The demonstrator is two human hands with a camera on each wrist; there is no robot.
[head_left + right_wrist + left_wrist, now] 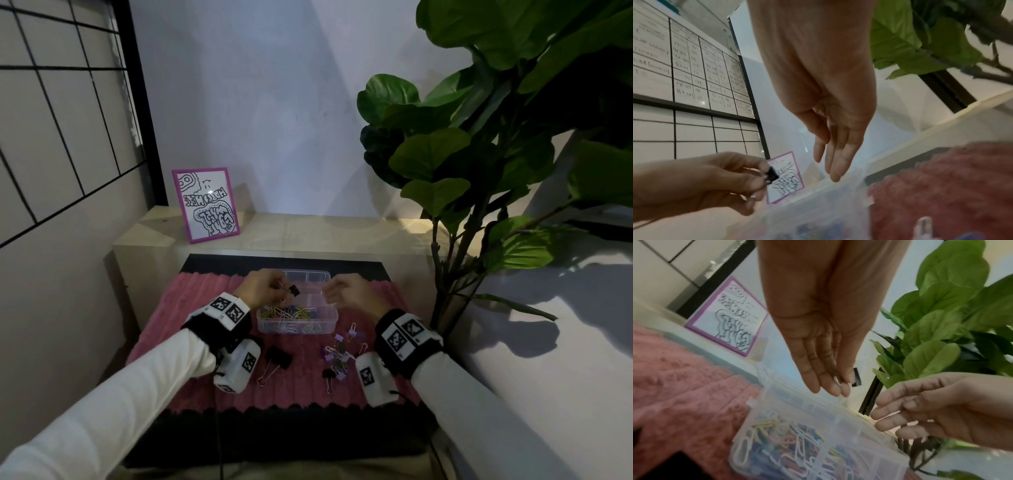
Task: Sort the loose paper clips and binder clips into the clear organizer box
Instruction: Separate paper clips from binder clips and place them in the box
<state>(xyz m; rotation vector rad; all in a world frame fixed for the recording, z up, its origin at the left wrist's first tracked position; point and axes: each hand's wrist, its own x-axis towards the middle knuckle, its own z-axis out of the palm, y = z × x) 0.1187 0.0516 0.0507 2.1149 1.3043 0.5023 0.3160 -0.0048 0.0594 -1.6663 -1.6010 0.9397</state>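
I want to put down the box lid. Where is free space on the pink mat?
Bare patches: the pink mat left of the clear organizer box, and its front edge. Crowded: right front, where purple binder clips lie scattered.

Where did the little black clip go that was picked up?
In the head view the small black binder clip is pinched in the left hand, held above the far left part of the clear organizer box, across from the empty right hand.

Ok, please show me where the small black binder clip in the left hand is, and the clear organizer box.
small black binder clip point(294, 290), head view, on its black body.
clear organizer box point(331, 322), head view, on its near right wall.
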